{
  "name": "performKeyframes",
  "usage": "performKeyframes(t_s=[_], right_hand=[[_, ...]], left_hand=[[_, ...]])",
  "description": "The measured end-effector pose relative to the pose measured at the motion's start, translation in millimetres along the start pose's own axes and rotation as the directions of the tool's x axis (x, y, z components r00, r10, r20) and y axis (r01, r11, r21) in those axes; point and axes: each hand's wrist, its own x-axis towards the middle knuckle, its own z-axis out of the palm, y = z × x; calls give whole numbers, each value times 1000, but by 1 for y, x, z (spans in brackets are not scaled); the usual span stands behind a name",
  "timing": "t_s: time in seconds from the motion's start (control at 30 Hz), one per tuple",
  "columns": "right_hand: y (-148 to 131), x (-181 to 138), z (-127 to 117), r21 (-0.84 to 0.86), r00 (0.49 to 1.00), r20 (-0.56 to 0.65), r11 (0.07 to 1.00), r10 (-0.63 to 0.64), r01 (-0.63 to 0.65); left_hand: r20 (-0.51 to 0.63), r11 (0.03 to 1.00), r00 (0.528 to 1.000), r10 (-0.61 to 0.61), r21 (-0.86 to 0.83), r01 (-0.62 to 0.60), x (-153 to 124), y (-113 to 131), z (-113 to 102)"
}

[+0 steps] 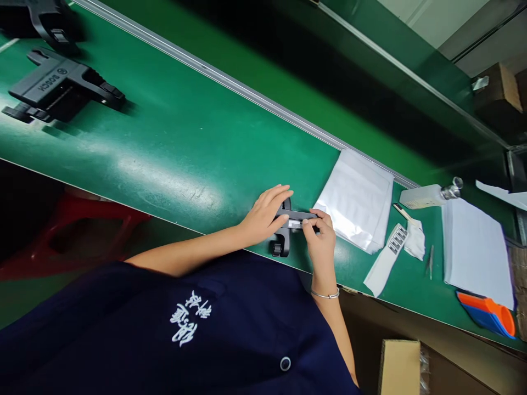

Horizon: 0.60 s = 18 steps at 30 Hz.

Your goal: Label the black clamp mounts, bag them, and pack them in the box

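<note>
A small black plastic part (283, 244) lies on the green belt (173, 148) near its front edge, with a silvery label on its upper arm. My left hand (263, 216) rests over the part's left side, thumb and fingers closed on it. My right hand (320, 241), with a bracelet at the wrist, pinches the right end of the part's arm by the label. My dark blue shirt fills the bottom of the view.
Two larger black parts (61, 88) lie at the far left. Right of my hands are clear plastic bags (358, 200), a label strip (389, 258), a white cloth (415, 241), a bottle (430, 195), white sheets (475, 249) and an orange-blue tool (489, 315). A cardboard box (399, 365) sits below.
</note>
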Motion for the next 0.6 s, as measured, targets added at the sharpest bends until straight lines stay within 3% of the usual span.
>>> performKeyframes(t_s=[0.1,0.17,0.3,0.4,0.5,0.6], right_hand=[[-3,-1,1,-39,1000,-3,999,-20,20],[-4,-2,-2,-73,999,8,997,-33,33],[-1,-3,-27,-62,1000,26,998,4,-3],[8,0,-47,-108,982,188,993,-24,45],[16,2,-55,-228,935,350,963,-57,144],[20,2,-53,-297,937,346,941,-52,162]], left_hand=[[127,944,954,271,157,-289,-5,-2,-11],[254,881,898,360,224,-417,-4,-4,-19],[409,801,812,417,258,-541,17,-4,-37],[516,742,725,456,229,-630,39,3,-46],[612,662,638,468,236,-711,55,14,-41],[641,610,603,474,255,-750,60,24,-30]])
